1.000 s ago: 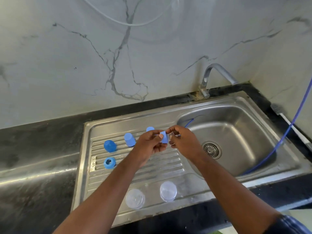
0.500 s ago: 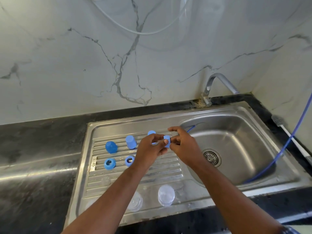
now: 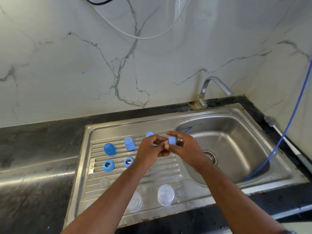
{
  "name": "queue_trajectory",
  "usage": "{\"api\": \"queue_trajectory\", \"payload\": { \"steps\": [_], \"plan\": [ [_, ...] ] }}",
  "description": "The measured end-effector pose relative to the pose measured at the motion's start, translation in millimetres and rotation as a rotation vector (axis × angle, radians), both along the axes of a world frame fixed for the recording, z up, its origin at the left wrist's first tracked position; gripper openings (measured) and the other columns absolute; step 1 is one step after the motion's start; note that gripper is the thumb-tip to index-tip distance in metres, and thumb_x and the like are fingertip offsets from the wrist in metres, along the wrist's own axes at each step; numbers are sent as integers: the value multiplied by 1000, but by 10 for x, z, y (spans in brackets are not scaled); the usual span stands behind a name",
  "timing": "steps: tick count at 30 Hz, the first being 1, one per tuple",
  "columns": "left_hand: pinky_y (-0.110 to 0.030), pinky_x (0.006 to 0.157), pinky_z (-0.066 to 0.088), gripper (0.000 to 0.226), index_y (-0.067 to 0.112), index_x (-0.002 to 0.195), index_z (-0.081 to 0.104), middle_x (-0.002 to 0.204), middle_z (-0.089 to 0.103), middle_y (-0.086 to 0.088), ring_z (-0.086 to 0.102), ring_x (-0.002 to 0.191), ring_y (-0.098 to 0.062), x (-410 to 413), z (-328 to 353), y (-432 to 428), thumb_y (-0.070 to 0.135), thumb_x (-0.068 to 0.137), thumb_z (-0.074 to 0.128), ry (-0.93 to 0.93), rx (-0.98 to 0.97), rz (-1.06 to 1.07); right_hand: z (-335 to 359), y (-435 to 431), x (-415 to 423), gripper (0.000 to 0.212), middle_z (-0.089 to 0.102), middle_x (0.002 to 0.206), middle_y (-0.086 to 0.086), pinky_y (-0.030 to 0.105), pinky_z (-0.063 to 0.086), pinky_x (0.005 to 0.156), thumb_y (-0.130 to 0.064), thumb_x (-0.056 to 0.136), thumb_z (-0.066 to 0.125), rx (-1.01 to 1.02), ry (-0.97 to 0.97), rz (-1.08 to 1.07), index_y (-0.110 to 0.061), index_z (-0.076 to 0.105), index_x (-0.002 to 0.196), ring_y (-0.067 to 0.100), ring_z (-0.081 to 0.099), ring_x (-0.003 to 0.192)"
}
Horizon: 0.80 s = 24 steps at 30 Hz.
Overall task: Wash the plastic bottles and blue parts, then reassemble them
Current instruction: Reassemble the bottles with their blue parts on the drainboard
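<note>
Reassembly stage at the sink. The right hand (image 3: 187, 149) held a blue cylindrical part (image 3: 172, 141) in a narrow pinch, forefinger over its top, above the seam where the drainboard (image 3: 160, 171) meets the basin (image 3: 236, 149). The left hand (image 3: 148, 150) lay just beside it with fingers curled toward the part; whether those fingers gripped anything could not be told. Along the far edge of the drainboard stood a blue domed cap (image 3: 109, 149), a blue tapered cap (image 3: 129, 144) and a third blue piece (image 3: 149, 134), the last half hidden behind the left hand. Nearer, toward the drainboard's left edge, lay two blue rings (image 3: 108, 166) (image 3: 128, 162), apart from one another. At the near edge stood two clear plastic bottles, one in full view (image 3: 166, 195) and one (image 3: 135, 201) partly behind the left forearm. No water ran from the tap (image 3: 216, 83), and the parts were laid out in rows, so washing was judged complete and fitting of the blue parts to be in hand. The next move would probably call for mating the held part squarely with its partner, then carrying the joined piece to a bottle mouth; wet plastic might slip in so light a pinch.
</note>
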<state>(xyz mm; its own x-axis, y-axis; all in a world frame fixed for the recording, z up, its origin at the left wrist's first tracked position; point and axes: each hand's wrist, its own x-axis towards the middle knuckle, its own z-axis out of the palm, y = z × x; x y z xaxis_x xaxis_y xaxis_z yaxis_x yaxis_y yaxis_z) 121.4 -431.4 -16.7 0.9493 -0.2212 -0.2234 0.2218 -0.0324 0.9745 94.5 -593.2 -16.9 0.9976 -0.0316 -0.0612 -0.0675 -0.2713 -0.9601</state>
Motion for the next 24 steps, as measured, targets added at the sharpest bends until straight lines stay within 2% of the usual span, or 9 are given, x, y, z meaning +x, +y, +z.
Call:
{"api": "queue_trajectory", "payload": {
  "steps": [2,4,8,11,13,16,18,21,24],
  "plan": [
    [-32,68,63,11,-3,102,71,91,75,-14,76,77,-28,-17,21,-3,6,96,67,-18,58,-31,4,12,-17,37,75,107,-8,39,59,91,-21,82,84,-3,4,40,-28,71,115,9,71,100],
    [-31,66,63,12,-6,100,70,91,75,-17,76,75,-28,-5,58,8,6,96,67,-6,50,-10,30,48,3,32,75,101,-10,40,59,89,-22,80,85,-50,-20,6,-27,73,109,9,71,95],
    [-31,68,62,15,-6,100,71,91,74,-23,75,75,-24,71,148,111,7,96,67,61,-41,34,123,129,55,29,73,92,-12,24,59,78,-28,78,86,-168,-97,-32,-27,73,103,5,68,86],
    [-28,67,61,15,-5,102,72,90,76,-21,75,76,-24,116,172,186,7,96,66,88,-33,30,158,162,27,27,72,89,-12,15,54,71,-26,79,86,-198,-132,-26,-25,73,102,3,66,82],
    [-30,69,62,15,-1,104,73,87,76,-18,76,77,-24,110,158,217,10,95,68,60,40,-15,125,141,11,26,73,89,-8,20,59,73,-22,79,85,-123,-81,2,-23,72,101,7,69,82],
    [-26,69,61,13,2,104,74,86,76,-17,74,75,-19,92,118,240,10,96,68,14,141,-97,46,72,-11,35,73,98,5,40,64,76,-10,77,86,74,34,30,-15,68,107,22,73,87],
    [-29,73,62,15,3,105,73,93,75,-18,74,82,-21,96,101,248,12,99,63,44,151,-137,-9,21,-23,44,73,102,4,38,63,78,-6,73,88,94,45,10,-17,66,109,22,72,91],
    [-34,78,63,28,6,109,72,100,73,-16,73,86,-23,113,126,257,20,107,49,162,59,-95,-81,-34,-43,47,72,105,-4,28,59,77,-4,71,88,77,35,9,-23,68,110,16,70,93],
    [-33,75,63,25,8,109,72,103,74,-16,74,84,-22,136,147,252,26,104,56,175,40,-87,-147,-58,-54,48,73,105,-6,31,60,81,-2,72,87,99,40,-9,-24,69,110,15,70,94]
  ]
}}
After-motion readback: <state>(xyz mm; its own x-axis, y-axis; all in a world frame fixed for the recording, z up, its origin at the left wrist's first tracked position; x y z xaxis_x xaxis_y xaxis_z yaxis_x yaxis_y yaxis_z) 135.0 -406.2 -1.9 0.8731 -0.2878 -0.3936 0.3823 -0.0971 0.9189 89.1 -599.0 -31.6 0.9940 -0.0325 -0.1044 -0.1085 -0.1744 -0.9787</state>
